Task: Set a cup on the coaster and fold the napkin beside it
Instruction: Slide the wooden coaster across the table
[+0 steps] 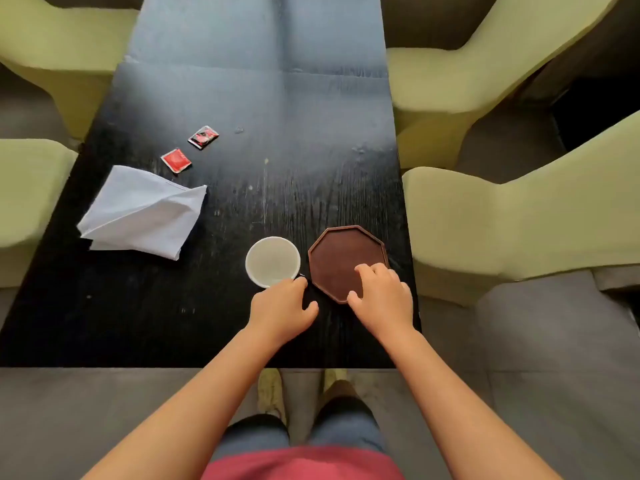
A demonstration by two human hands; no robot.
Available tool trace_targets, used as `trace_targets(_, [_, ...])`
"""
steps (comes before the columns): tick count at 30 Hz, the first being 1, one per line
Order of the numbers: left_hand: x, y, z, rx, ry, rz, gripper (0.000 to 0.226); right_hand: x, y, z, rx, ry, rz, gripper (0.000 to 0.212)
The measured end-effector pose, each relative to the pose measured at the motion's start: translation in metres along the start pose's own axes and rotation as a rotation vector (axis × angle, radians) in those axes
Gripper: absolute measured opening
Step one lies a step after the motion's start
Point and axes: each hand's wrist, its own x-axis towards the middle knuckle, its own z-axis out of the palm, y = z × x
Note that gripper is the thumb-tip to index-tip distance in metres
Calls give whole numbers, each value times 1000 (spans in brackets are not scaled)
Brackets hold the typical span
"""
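A white cup (272,260) stands on the black table (214,306), just left of a brown octagonal coaster (341,258). My left hand (282,308) touches the cup's near rim with its fingers curled. On the coaster's near right corner rests my right hand (381,297), fingers spread on its surface and thumb at its edge. A pale blue napkin (143,213) lies loosely folded and rumpled at the left of the table, apart from both hands.
Two small red and black sachets (176,160) (203,136) lie beyond the napkin. Green upholstered chairs (485,223) flank the table on both sides. The table's near edge runs just before my legs and shoes.
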Motion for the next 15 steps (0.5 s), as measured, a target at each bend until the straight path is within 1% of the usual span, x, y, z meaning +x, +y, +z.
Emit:
trace_targets(2, [8, 7, 7, -64, -3, -93, 38, 11, 10, 0, 23, 8, 27, 42])
trace_targets(4, [16, 15, 17, -46, -20, -140, 36, 22, 23, 6, -39, -3, 13, 36])
trace_targets(7, [28, 32, 33, 28, -63, -185, 33, 44, 43, 14, -133, -14, -82, 31])
trace_targets(8, [32, 36, 39, 36, -60, -209, 37, 51, 50, 16, -136, -12, -108, 34])
trace_targets(10, [39, 48, 49, 8, -102, -289, 50, 63, 64, 22, -108, -49, -120, 49])
trace_targets(12, [44, 59, 60, -110, -136, -408, 62, 74, 76, 27, -72, -98, -109, 61])
trace_targets(15, [55, 71, 71, -271, -106, -547, 69, 92, 90, 33, -74, -133, -137, 68])
